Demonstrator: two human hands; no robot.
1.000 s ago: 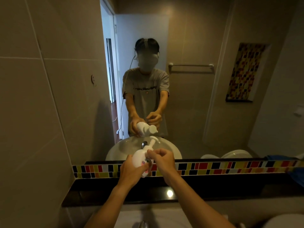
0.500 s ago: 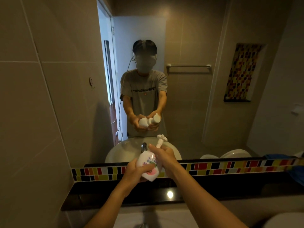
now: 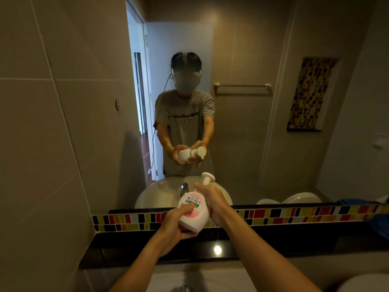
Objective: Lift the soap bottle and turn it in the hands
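Observation:
A white pump bottle of hand soap [image 3: 194, 209] with a pink and green label is held up in front of the mirror, tilted with its pump head [image 3: 208, 178] up and to the right. My left hand [image 3: 176, 225] grips the bottle's body from below, thumb across the label. My right hand [image 3: 211, 200] is curled round the neck just under the pump. Both forearms reach in from the bottom of the view. The mirror shows a person holding the same bottle.
A black ledge [image 3: 294, 245] and a strip of coloured mosaic tiles [image 3: 284, 214] run under the mirror. The white basin [image 3: 202, 281] and tap tip [image 3: 184, 288] lie at the bottom edge. Tiled wall on the left. A blue cloth [image 3: 379, 218] sits far right.
The bottle has turned so its label faces me and has tipped further. My right hand moved from the bottle's front to its neck, below the pump.

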